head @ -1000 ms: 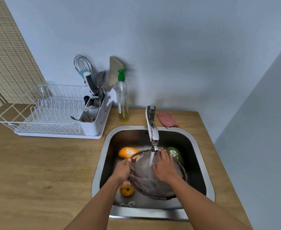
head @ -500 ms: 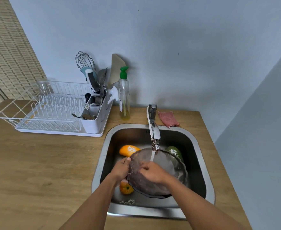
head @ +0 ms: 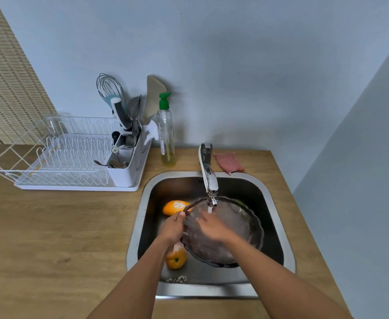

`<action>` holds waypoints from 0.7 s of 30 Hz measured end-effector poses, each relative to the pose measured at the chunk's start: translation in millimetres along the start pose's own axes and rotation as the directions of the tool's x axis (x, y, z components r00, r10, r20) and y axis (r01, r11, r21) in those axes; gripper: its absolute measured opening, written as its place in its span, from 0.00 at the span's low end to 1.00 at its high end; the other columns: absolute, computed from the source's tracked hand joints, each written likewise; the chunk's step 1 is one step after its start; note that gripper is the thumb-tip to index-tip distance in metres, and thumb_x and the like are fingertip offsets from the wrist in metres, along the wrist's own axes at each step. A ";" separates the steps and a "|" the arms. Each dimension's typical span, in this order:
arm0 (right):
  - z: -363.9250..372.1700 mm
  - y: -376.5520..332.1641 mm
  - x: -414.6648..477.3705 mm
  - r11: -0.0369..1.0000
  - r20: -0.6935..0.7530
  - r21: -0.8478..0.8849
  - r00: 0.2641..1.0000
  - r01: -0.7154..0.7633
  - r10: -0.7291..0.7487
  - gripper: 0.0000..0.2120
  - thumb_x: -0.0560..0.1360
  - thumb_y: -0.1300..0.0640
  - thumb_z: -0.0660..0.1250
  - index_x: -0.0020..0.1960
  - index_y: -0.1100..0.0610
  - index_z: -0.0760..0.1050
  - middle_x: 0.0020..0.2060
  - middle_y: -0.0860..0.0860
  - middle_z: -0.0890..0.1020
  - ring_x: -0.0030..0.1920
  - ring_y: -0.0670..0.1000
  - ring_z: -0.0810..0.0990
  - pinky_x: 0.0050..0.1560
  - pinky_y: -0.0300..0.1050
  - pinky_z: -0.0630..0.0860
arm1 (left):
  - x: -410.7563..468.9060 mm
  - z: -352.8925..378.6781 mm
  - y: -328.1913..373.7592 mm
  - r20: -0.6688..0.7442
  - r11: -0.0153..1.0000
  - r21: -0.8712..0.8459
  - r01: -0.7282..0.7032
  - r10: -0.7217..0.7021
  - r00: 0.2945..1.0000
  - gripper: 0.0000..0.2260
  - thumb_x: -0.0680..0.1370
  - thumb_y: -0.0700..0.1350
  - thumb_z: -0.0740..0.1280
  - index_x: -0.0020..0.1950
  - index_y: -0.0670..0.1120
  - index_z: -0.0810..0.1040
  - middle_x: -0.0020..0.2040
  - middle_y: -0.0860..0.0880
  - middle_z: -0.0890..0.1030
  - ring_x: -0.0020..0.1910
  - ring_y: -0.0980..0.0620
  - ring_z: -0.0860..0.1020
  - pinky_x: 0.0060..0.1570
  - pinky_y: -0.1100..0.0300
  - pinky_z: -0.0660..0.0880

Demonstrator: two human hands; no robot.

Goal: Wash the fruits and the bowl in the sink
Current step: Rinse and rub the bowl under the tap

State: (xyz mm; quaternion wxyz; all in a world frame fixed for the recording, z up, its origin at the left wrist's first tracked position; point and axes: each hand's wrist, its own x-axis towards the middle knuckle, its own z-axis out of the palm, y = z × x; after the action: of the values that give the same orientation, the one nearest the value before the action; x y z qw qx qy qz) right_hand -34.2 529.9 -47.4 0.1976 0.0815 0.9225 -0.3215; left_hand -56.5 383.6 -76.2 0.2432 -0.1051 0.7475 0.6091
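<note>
grips with the left hand (head: 171, 229) the left edge of the dark translucent glass bowl with a wavy rim (head: 241, 229), thumb on top, fingers curled round the rim. holds this bowl tilted inside the square stainless steel sink (head: 135, 226), open side toward the camera, under the chrome tap (head: 208, 178). lays the right hand (head: 211, 227) on the inner wall of the bowl, fingers rather straight and spread, a little blurred, holding nothing. thin stream of water (head: 210, 209) from the tap, falling into the bowl just beside the right fingers. on the sink floor, one oval orange fruit (head: 174, 207) behind the left hand, close to the bowl rim, and one round orange fruit (head: 177, 259) under the left wrist, just beside the lower side of the bowl. on the wooden counter (head: 50, 238) behind the sink, a pink cloth (head: 228, 161) right of the tap and a clear soap bottle with green pump (head: 165, 137) left of it; farther left, a white wire dish rack (head: 57, 162) with utensils.
</note>
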 end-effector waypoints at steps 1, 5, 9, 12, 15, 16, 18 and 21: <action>4.1 -6.8 -5.0 0.996 0.028 0.064 0.998 0.058 -0.060 0.22 0.82 0.53 0.52 0.76 0.56 0.62 0.76 0.56 0.63 0.75 0.56 0.62 0.74 0.48 0.58 | -1.7 2.3 3.7 0.009 1.000 -0.022 -0.005 0.005 1.000 0.15 0.83 0.50 0.56 0.55 0.47 0.81 0.50 0.43 0.85 0.50 0.43 0.83 0.57 0.45 0.79; 13.1 -23.4 -30.5 0.949 0.073 0.203 0.962 0.243 -0.262 0.25 0.80 0.57 0.54 0.77 0.52 0.60 0.76 0.49 0.62 0.75 0.49 0.61 0.74 0.43 0.58 | -4.5 4.0 15.3 -0.010 0.994 -0.103 -0.036 0.035 0.999 0.13 0.84 0.45 0.56 0.57 0.45 0.80 0.54 0.43 0.82 0.55 0.47 0.80 0.58 0.54 0.76; 1.6 -6.9 -56.7 0.959 0.196 0.071 0.939 0.275 -0.284 0.16 0.80 0.50 0.55 0.62 0.51 0.76 0.59 0.51 0.80 0.58 0.50 0.76 0.61 0.47 0.71 | -2.1 -1.2 15.8 -0.079 0.993 -0.108 -0.054 0.046 0.996 0.14 0.85 0.48 0.54 0.52 0.49 0.79 0.50 0.44 0.82 0.50 0.48 0.80 0.52 0.52 0.78; -15.5 15.6 -72.1 0.947 0.223 -0.142 0.941 0.289 -0.254 0.20 0.81 0.44 0.53 0.51 0.55 0.78 0.45 0.54 0.82 0.45 0.52 0.78 0.49 0.51 0.74 | -2.1 -5.5 19.3 -0.131 0.991 -0.082 -0.105 0.093 0.987 0.15 0.85 0.48 0.54 0.55 0.47 0.79 0.51 0.44 0.82 0.53 0.47 0.80 0.53 0.52 0.78; -31.1 39.4 -73.2 0.911 0.146 -0.306 0.960 0.275 -0.240 0.23 0.80 0.42 0.52 0.46 0.57 0.78 0.39 0.55 0.81 0.40 0.54 0.78 0.46 0.53 0.77 | -2.4 -8.5 23.6 -0.154 0.989 -0.030 -0.144 0.138 0.979 0.15 0.85 0.47 0.52 0.62 0.46 0.77 0.56 0.45 0.80 0.57 0.47 0.78 0.56 0.52 0.77; -35.0 45.6 -70.7 0.906 0.113 -0.343 0.968 0.250 -0.225 0.23 0.80 0.43 0.53 0.45 0.58 0.78 0.39 0.56 0.81 0.39 0.54 0.79 0.46 0.53 0.77 | -2.5 -9.0 23.9 -0.148 0.989 -0.014 -0.148 0.145 0.978 0.15 0.85 0.47 0.52 0.65 0.46 0.75 0.58 0.45 0.79 0.59 0.47 0.77 0.57 0.52 0.77; -37.0 54.8 -62.7 0.885 0.035 -0.420 0.978 0.199 -0.203 0.23 0.81 0.45 0.53 0.46 0.60 0.78 0.43 0.57 0.81 0.43 0.55 0.80 0.48 0.52 0.78 | -4.1 -9.0 24.0 -0.145 0.988 0.011 -0.153 0.153 0.977 0.15 0.85 0.45 0.52 0.66 0.46 0.73 0.59 0.44 0.78 0.59 0.46 0.76 0.57 0.52 0.77; -26.8 49.2 -55.5 0.830 0.008 -0.529 0.979 0.177 -0.203 0.24 0.82 0.45 0.50 0.52 0.60 0.78 0.52 0.59 0.81 0.52 0.58 0.78 0.59 0.53 0.74 | -6.5 -9.8 23.6 -0.177 0.984 0.012 -0.178 0.177 0.968 0.13 0.84 0.43 0.54 0.65 0.46 0.74 0.58 0.45 0.78 0.59 0.46 0.76 0.59 0.53 0.75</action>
State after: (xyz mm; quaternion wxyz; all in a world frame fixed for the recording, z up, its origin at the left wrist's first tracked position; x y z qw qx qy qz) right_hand 21.5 583.7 -32.7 0.1571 -0.0601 0.9831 -0.0723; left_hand -63.9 378.8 -51.4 0.1198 -0.0921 0.7715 0.6180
